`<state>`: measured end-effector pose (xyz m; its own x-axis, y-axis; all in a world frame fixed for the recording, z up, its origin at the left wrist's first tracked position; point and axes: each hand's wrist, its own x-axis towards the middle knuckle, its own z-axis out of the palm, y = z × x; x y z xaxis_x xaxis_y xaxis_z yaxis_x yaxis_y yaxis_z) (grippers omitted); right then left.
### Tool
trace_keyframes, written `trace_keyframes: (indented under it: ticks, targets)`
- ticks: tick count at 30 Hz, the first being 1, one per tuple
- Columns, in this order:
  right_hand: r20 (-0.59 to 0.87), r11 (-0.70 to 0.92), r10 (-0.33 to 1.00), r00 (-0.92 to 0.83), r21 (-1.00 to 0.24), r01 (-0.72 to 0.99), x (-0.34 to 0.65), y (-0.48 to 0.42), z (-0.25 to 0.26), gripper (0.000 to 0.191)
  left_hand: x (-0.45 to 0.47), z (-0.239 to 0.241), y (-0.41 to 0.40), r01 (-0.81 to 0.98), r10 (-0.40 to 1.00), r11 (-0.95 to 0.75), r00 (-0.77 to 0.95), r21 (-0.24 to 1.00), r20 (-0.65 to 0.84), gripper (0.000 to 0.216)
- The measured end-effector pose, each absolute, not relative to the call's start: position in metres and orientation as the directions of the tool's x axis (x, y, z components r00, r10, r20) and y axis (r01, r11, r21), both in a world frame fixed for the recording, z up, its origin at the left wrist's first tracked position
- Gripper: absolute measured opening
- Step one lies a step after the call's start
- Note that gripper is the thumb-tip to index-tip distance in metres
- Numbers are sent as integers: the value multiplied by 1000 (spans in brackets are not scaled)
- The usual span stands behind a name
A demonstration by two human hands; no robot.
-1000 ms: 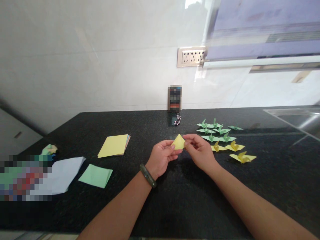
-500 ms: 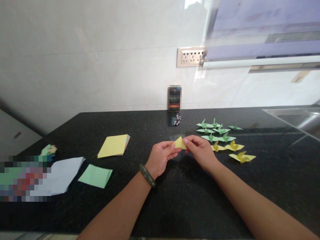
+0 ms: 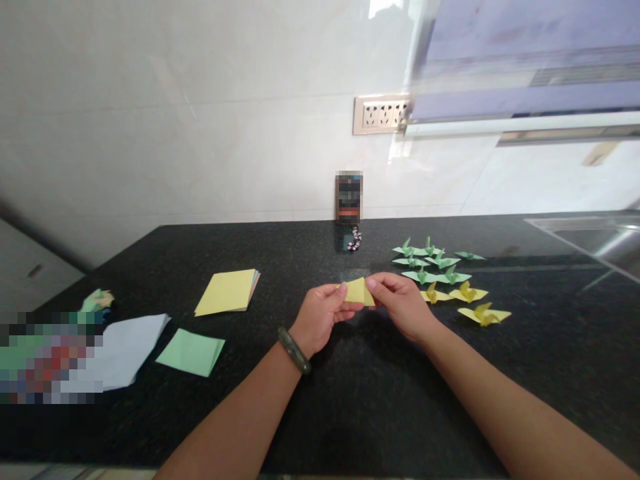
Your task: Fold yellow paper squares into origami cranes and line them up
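Observation:
A small folded piece of yellow origami paper (image 3: 356, 291) is held up over the counter between both hands. My left hand (image 3: 323, 313), with a dark green bangle (image 3: 294, 350) at the wrist, pinches its left side between thumb and fingers. The thumb and fingers of my right hand (image 3: 403, 303) grip its right edge. A crease runs down the paper near my right thumb. Just beyond my right hand lie yellow paper cranes (image 3: 484, 314) and several green paper cranes (image 3: 423, 275).
A stack of coloured paper (image 3: 227, 292), yellow on top, and a folded green paper (image 3: 193, 353) lie to the left. White sheets (image 3: 130, 347) are farther left. A phone-like device (image 3: 349, 198) leans against the wall. The sink edge (image 3: 575, 247) is at the right.
The yellow paper between my hands has gone from a pointed, triangular look to a wider, flatter shape. Both hands keep their hold in nearly the same place.

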<state>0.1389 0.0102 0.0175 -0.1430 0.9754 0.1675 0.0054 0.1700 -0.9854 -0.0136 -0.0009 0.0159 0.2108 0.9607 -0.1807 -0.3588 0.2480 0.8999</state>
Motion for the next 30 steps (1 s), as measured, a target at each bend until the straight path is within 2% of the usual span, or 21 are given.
trace_keyframes:
  ticks: [14, 20, 23, 26, 30]
  targets:
    - [161, 163, 973, -167, -987, 0, 139, 9, 19, 28, -14, 17, -2, -379, 954, 269, 234, 886, -190, 20]
    - [244, 265, 962, -121, -939, 218, 143, 12, 19, 23, -14, 14, -1, -347, 956, 255, 229, 903, -182, 23]
    - [274, 298, 953, -127, -921, 252, 145, 14, 17, 23, -14, 14, 0, -310, 960, 238, 217, 920, -175, 24]
    - [241, 284, 952, -191, -927, 244, 148, 16, 17, 27, -15, 16, -2, -240, 962, 206, 229, 949, -151, 23]
    - [157, 223, 950, -268, -946, 236, 149, 16, 21, 20, -13, 20, -6, -142, 931, 191, 340, 971, -133, 27]
